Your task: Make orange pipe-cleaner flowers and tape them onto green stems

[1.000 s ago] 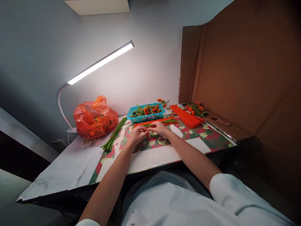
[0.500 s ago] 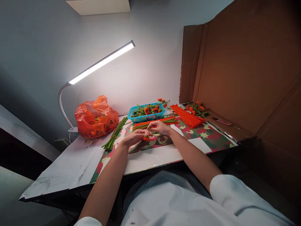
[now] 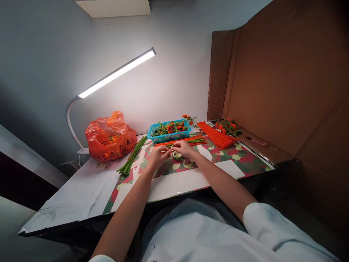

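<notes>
My left hand (image 3: 158, 154) and my right hand (image 3: 184, 147) meet over the patterned mat (image 3: 231, 154), fingers pinched together on a thin green stem (image 3: 171, 147) between them. A small roll of green tape (image 3: 177, 155) lies on the mat just under my right hand. The stem's orange head is hidden by my left hand's fingers. Behind my hands lie loose orange and green stems (image 3: 191, 140).
A blue basket (image 3: 169, 136) of orange flowers stands at the back. A bundle of green stems (image 3: 132, 155) and an orange plastic bag (image 3: 110, 136) lie to the left, orange sticks (image 3: 215, 134) to the right. A lit desk lamp (image 3: 117, 72) arches overhead; cardboard (image 3: 272, 80) walls the right side.
Half a second ago my left palm was turned up with an orange flower head showing; now it has rolled back over and closed against my right hand, hiding the flower head.
</notes>
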